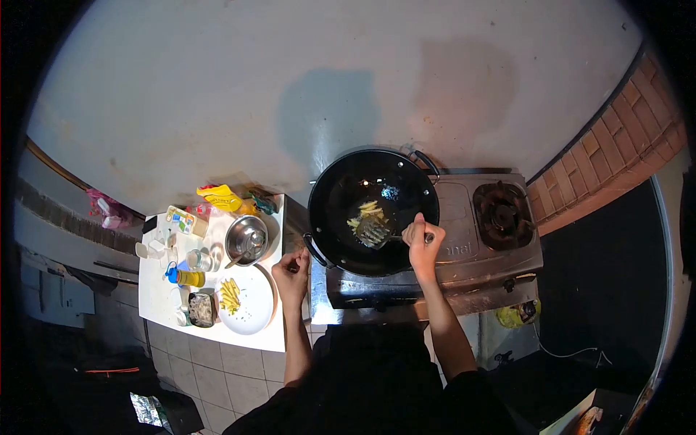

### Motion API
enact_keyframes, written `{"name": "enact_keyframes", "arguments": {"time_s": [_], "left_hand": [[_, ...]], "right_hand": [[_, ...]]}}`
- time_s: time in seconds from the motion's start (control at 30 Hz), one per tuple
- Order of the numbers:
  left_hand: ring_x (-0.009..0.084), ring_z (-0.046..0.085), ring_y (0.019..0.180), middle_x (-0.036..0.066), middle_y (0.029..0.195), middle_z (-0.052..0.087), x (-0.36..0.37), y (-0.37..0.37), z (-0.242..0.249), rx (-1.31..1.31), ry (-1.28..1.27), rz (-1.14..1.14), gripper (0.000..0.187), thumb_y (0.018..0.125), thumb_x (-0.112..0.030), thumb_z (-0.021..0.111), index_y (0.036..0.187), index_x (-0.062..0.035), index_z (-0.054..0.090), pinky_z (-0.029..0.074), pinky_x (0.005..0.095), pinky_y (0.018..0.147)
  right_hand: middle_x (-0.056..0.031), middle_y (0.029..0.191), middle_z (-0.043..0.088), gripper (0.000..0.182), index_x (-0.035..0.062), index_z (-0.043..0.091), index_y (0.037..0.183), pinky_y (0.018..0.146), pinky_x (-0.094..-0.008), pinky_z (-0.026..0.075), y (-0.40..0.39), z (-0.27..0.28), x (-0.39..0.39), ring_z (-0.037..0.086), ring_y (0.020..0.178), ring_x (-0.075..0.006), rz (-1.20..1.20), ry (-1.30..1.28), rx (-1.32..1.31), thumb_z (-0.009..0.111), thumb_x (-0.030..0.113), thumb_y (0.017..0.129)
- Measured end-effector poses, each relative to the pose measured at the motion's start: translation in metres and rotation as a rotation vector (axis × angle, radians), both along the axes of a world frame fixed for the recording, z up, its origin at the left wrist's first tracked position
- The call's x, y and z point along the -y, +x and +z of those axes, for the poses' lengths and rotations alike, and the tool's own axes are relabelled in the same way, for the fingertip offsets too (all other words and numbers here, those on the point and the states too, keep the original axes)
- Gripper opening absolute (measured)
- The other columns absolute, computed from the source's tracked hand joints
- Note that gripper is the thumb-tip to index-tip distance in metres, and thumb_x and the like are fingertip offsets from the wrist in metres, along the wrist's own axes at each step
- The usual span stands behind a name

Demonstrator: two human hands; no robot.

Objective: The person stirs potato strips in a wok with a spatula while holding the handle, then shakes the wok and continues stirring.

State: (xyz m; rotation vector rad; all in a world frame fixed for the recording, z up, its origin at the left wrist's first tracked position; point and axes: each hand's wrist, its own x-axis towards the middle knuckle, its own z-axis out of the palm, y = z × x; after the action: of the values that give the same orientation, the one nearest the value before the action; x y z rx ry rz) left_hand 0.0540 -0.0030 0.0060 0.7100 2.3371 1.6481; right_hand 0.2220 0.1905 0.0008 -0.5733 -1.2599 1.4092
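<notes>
A black wok with two side handles sits on the left part of the stove. My right hand is closed around the handle of a slotted spatula, whose head is down in the wok among yellow strips of food. Beside the wok's left handle is my left hand, its fingers curled together; what they hold, if anything, is too small to make out. To its left, a white plate bears more yellow strips.
The white side table also holds a metal bowl, an oil bottle, a small dark-rimmed container, glass jars and a yellow bag. A second burner is at the right of the stove.
</notes>
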Motion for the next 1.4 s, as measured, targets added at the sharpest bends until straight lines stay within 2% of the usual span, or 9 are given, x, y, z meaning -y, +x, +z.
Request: {"name": "enact_keyframes", "arguments": {"time_s": [0.1,0.17,0.63,0.8,0.97,1.13,1.2,1.33,1.4], "left_hand": [[0.0025,0.044,0.056,0.0,0.061,0.057,0.001,-0.001,-0.002,-0.004,0.026,-0.001,0.018,0.083,-0.013,0.069,0.083,0.0045,0.067,0.035,0.0186,0.05],[0.0025,0.043,0.054,0.0,0.06,0.056,-0.001,0.002,0.005,-0.123,-0.015,-0.005,0.018,0.082,-0.013,0.069,0.082,0.0044,0.068,0.035,0.019,0.049],[0.0058,0.046,0.056,0.004,0.061,0.055,0.001,-0.003,0.001,-0.152,-0.024,-0.019,0.018,0.081,-0.011,0.069,0.081,0.0063,0.067,0.039,0.0219,0.052],[0.0054,0.045,0.055,0.002,0.06,0.055,0.001,-0.003,0.005,-0.065,-0.027,-0.024,0.016,0.081,-0.01,0.07,0.079,0.0058,0.067,0.037,0.0216,0.05],[0.0047,0.043,0.052,0.001,0.057,0.052,0.001,-0.005,-0.007,-0.108,0.022,-0.025,0.017,0.08,-0.011,0.071,0.076,0.0049,0.067,0.034,0.0214,0.047],[0.0043,0.042,0.051,0.0,0.055,0.051,0.0,-0.002,0.004,-0.108,-0.017,-0.012,0.019,0.08,-0.013,0.071,0.074,0.0041,0.066,0.034,0.0214,0.047],[0.0079,0.049,0.056,0.003,0.059,0.058,0.001,-0.002,0.006,-0.083,-0.121,-0.035,0.023,0.082,-0.017,0.069,0.075,0.0043,0.067,0.04,0.0245,0.054],[0.0078,0.049,0.056,0.003,0.059,0.057,0.0,-0.001,0.004,-0.056,-0.122,-0.033,0.024,0.083,-0.018,0.069,0.075,0.0043,0.066,0.04,0.0245,0.054],[0.0039,0.041,0.051,-0.001,0.054,0.05,-0.001,-0.001,-0.002,-0.083,-0.018,-0.016,0.022,0.08,-0.017,0.072,0.074,0.0042,0.067,0.032,0.0214,0.047]], "right_hand": [[0.0,0.045,0.038,0.048,0.0029,0.031,0.048,0.043,-0.0247,0.029,0.002,0.003,-0.003,0.034,0.042,-0.005,0.021,-0.003,0.003,0.041,0.005,0.095],[0.0003,0.044,0.038,0.049,0.0028,0.032,0.048,0.042,-0.0245,0.029,0.003,0.004,-0.005,0.034,0.042,-0.0051,0.017,-0.019,0.035,0.042,0.006,0.095],[0.0021,0.046,0.039,0.049,0.0036,0.036,0.049,0.042,-0.0246,0.024,0.004,0.009,-0.008,0.033,0.044,-0.0039,-0.032,0.01,0.073,0.046,0.013,0.096],[0.0019,0.047,0.039,0.049,0.0035,0.035,0.05,0.043,-0.0246,0.024,0.003,0.01,-0.005,0.033,0.045,-0.0041,-0.029,0.013,0.01,0.046,0.013,0.096],[0.002,0.047,0.036,0.049,0.0041,0.033,0.05,0.043,-0.0244,0.024,0.011,0.017,-0.002,0.032,0.045,-0.0048,-0.05,-0.014,-0.059,0.044,0.011,0.097],[0.0022,0.047,0.035,0.049,0.0045,0.032,0.05,0.043,-0.0247,0.024,0.007,0.009,-0.003,0.032,0.044,-0.0049,-0.043,0.006,-0.036,0.044,0.012,0.097],[0.0023,0.047,0.035,0.049,0.0045,0.033,0.05,0.043,-0.0247,0.024,0.005,0.006,-0.002,0.032,0.044,-0.0048,-0.041,0.02,-0.026,0.043,0.012,0.097],[0.0016,0.046,0.038,0.049,0.0032,0.035,0.049,0.042,-0.0247,0.024,0.002,0.003,-0.002,0.033,0.043,-0.0047,-0.037,-0.009,0.019,0.044,0.011,0.097],[0.0014,0.046,0.039,0.048,0.0028,0.036,0.049,0.042,-0.0248,0.024,0.001,0.004,-0.004,0.034,0.043,-0.0047,-0.037,-0.003,0.043,0.044,0.011,0.096]]}}
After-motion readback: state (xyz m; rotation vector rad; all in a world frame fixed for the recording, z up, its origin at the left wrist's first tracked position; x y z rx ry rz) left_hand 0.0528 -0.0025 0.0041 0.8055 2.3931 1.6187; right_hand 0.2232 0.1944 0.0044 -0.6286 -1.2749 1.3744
